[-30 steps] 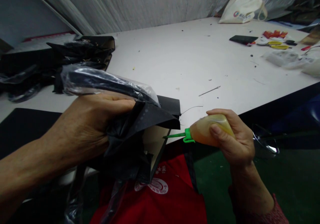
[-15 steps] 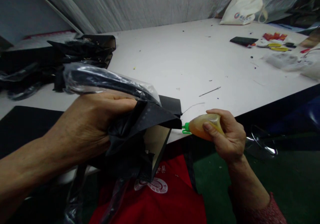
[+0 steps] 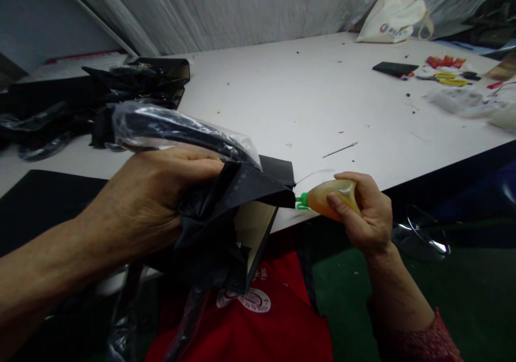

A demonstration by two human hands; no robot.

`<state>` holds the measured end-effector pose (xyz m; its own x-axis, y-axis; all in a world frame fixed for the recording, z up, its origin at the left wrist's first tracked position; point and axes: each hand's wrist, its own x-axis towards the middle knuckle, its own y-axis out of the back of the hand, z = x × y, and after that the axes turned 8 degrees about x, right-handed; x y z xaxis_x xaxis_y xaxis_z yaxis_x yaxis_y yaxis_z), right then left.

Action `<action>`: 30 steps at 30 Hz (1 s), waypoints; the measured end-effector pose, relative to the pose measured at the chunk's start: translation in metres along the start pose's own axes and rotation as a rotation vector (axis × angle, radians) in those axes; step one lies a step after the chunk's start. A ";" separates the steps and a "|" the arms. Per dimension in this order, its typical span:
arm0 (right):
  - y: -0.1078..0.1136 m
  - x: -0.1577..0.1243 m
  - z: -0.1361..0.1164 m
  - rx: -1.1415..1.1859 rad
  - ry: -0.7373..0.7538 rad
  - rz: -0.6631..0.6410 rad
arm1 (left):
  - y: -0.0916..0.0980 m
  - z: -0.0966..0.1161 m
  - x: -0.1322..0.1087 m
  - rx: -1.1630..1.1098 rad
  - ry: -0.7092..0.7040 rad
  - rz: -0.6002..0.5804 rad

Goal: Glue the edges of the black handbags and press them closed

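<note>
My left hand (image 3: 161, 190) is closed around a black bag (image 3: 258, 184), whose tan inner side shows below. A black handle (image 3: 181, 128) wrapped in clear plastic arches over that hand. Most of the left fingers are hidden behind the black material. In my right hand (image 3: 366, 211) is a soft squeeze bottle (image 3: 332, 198) of amber liquid, probably glue, lying almost level. Its green nozzle (image 3: 302, 200) points left and meets the bag's right edge; whether the tip touches or goes in, I cannot tell.
More black bags (image 3: 137, 87) are piled on the white table (image 3: 274, 98) at left. A thin metal stick (image 3: 339, 149) lies near the bottle. Yellow-handled scissors (image 3: 451, 79), a black piece (image 3: 395, 69) and a cream cloth bag (image 3: 391, 20) are at right. Below hangs a red apron (image 3: 282, 319).
Both hands hold the same things in nearly the same pose. The whole view has shifted slightly, and the nozzle stays at the bag's edge.
</note>
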<state>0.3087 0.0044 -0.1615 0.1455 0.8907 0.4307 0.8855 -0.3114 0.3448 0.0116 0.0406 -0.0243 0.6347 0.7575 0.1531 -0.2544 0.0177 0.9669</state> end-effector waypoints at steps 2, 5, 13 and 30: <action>0.000 0.000 -0.003 0.022 -0.010 -0.002 | 0.000 0.000 0.000 -0.011 -0.008 0.009; 0.002 0.001 -0.005 0.054 -0.019 -0.035 | 0.001 -0.002 -0.001 -0.010 -0.022 0.027; 0.008 0.008 -0.005 0.067 -0.036 -0.016 | 0.003 -0.001 -0.002 -0.030 -0.040 0.018; 0.004 0.009 0.003 0.086 -0.082 -0.064 | 0.004 0.000 -0.002 -0.024 -0.031 0.030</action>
<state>0.3153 0.0124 -0.1586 0.1199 0.9332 0.3389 0.9283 -0.2264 0.2950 0.0094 0.0396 -0.0210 0.6485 0.7375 0.1887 -0.2913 0.0114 0.9566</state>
